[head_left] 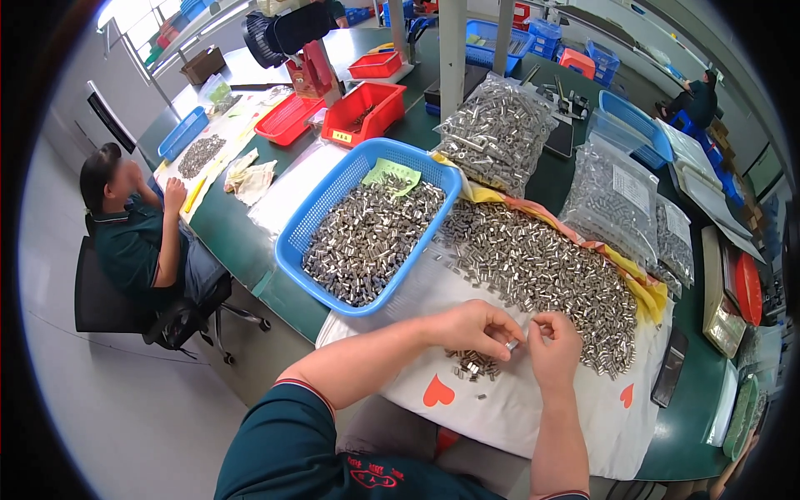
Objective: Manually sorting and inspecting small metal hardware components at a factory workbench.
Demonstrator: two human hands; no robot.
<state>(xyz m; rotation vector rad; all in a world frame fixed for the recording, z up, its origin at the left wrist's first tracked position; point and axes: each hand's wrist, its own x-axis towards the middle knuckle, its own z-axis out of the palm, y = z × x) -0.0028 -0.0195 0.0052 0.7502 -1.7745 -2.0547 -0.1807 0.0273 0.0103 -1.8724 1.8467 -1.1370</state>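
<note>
My left hand [473, 327] is closed, with a small shiny metal sleeve [512, 343] pinched at its fingertips. Just beside it, my right hand [554, 343] has thumb and fingers pressed together; anything between them is too small to make out. Both hands are over the near edge of a broad heap of short metal sleeves [542, 267], spread on a white cloth [533, 421] with red hearts. A smaller cluster of sleeves [473, 364] lies below my left hand. Left of the heap, a blue perforated basket [287, 250] holds many more metal pieces and a green paper slip [392, 177].
Bulging clear bags of metal parts [498, 133] stand behind the heap, with more bags [612, 200] to the right. A dark phone [670, 369] lies at the cloth's right edge. Red bins [364, 114] sit farther back. A seated person [133, 233] is at the left.
</note>
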